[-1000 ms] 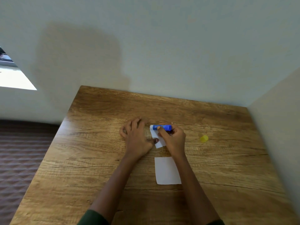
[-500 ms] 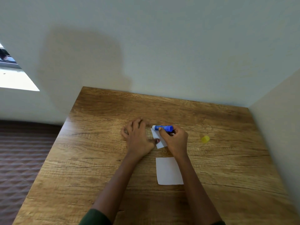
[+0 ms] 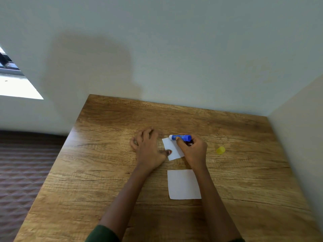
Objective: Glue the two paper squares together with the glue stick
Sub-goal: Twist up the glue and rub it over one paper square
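Note:
A small white paper square lies on the wooden table between my hands. My left hand rests flat on the table with its thumb pressing the square's left edge. My right hand grips a blue glue stick, held nearly level with its white tip pointing left at the square's far corner. My right hand hides part of that square. A second white paper square lies flat nearer to me, between my forearms.
The yellow glue cap lies on the table to the right of my right hand. Walls close the table at the back and right. The table's left edge drops to a dark patterned floor.
The glue stick's tip has shifted slightly along the far part of the small square. My left hand stays pressed on the paper. The view has drifted a little.

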A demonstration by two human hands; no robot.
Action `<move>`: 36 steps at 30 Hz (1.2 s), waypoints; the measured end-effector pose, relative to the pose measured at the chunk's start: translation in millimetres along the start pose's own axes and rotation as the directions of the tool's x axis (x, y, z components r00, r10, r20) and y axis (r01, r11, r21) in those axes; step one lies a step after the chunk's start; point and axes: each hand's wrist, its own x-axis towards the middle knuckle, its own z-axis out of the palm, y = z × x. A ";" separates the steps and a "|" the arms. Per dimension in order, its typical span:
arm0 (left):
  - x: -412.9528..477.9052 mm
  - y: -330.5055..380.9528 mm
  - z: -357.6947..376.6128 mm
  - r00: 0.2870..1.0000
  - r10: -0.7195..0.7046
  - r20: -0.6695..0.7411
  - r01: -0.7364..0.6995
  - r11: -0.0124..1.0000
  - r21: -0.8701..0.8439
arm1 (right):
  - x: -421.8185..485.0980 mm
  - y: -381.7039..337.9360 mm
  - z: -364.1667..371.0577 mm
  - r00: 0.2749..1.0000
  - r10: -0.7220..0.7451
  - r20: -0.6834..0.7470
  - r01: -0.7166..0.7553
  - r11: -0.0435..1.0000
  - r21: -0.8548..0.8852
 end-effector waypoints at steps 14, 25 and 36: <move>-0.5 1.0 -1.9 0.999 0.009 0.031 -0.010 0.999 0.031 | 9.5 7.2 -14.2 0.997 0.052 -0.063 -0.055 0.997 -0.045; -1.1 2.4 -5.3 0.995 0.066 0.075 -0.068 0.997 0.029 | 16.6 12.2 -24.9 0.994 0.048 -0.098 -0.056 0.995 -0.078; -0.8 2.5 -5.9 0.992 0.079 0.100 -0.085 0.995 0.058 | 19.6 10.1 -30.6 0.990 0.065 -0.122 -0.074 0.995 -0.073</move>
